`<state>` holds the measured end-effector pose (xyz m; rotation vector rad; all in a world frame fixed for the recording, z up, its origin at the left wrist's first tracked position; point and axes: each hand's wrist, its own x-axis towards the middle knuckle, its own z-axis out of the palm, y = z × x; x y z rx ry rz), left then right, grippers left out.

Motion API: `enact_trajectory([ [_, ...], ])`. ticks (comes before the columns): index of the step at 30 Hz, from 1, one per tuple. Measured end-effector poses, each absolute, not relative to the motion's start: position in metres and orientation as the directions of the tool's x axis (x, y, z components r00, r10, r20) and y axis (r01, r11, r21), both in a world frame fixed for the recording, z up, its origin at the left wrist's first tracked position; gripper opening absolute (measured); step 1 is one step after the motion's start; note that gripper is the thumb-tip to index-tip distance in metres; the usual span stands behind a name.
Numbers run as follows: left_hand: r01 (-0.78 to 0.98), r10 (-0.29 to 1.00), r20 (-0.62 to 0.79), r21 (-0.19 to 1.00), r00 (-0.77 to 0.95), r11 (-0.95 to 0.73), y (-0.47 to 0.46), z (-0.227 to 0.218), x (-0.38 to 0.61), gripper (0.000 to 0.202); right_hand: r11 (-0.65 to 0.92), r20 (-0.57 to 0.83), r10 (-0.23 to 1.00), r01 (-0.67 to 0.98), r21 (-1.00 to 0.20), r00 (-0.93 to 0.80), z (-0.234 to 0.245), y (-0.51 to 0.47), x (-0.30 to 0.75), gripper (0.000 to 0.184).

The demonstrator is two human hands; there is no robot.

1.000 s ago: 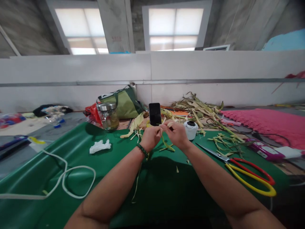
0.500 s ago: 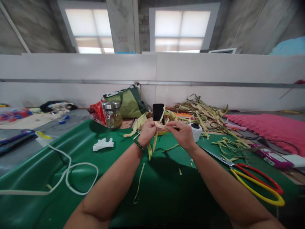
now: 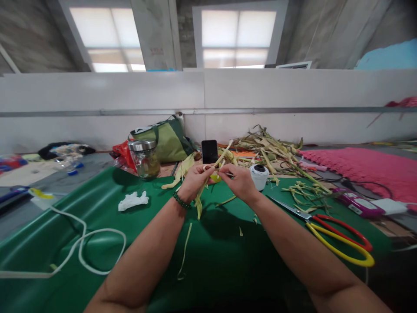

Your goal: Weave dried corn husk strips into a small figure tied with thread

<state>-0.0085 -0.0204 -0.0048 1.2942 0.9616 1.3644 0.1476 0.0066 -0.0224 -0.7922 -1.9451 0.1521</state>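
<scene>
Above the green mat, my left hand point(image 3: 194, 181) is closed on a pale corn husk strip point(image 3: 223, 153), whose upper end slants up to the right. A leafy yellow-green husk end point(image 3: 198, 208) hangs below that hand. My right hand point(image 3: 239, 181) pinches close beside it, finger and thumb together at the husk piece; the exact bit in the pinch is small and partly covered by the fingers. Just behind the hands stands a dark phone point(image 3: 209, 151). A larger husk leaf point(image 3: 183, 171) lies to the left of my left hand.
Scissors with red and yellow handles point(image 3: 339, 237) lie right of my right arm, near a white spool point(image 3: 259, 177). Dried husks point(image 3: 270, 145) are heaped behind. At left are a glass jar point(image 3: 145, 161), crumpled tissue point(image 3: 133, 201) and a white cord point(image 3: 83, 239) on the green mat point(image 3: 156, 243).
The view has shifted slightly to the right. The husk strip between my hands now slants up to the right, and my right fingers have come in closer to my left hand.
</scene>
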Motion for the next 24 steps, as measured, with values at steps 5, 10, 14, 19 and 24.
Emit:
enact_trajectory([
  [5, -0.306, 0.998, 0.047, 0.95, -0.046, -0.059, -0.012, -0.007, -0.014, 0.013, 0.788, 0.8, 0.463, 0.59, -0.174, -0.382, -0.019, 0.0, 0.149, 0.018],
  [10, -0.312, 0.999, 0.034, 0.949, 0.005, -0.031, -0.011, -0.013, -0.01, 0.008, 0.791, 0.671, 0.179, 0.511, 0.337, -0.72, -0.024, -0.014, 0.132, 0.022],
  [14, -0.218, 0.997, 0.045, 0.976, 0.066, -0.03, -0.013, -0.017, -0.004, 0.011, 0.777, 0.612, 0.153, 0.477, 0.411, -0.776, -0.032, -0.014, 0.12, 0.017],
  [19, -0.174, 0.994, 0.068, 0.983, 0.087, -0.052, -0.014, -0.016, -0.006, 0.018, 0.887, 0.783, 0.13, 0.424, 0.182, -0.609, -0.032, -0.007, 0.128, 0.025],
  [24, -0.161, 0.992, 0.1, 0.983, 0.075, -0.087, -0.015, -0.014, -0.008, 0.024, 0.799, 0.814, 0.552, 0.394, -0.454, -0.181, -0.024, 0.005, 0.141, 0.027],
])
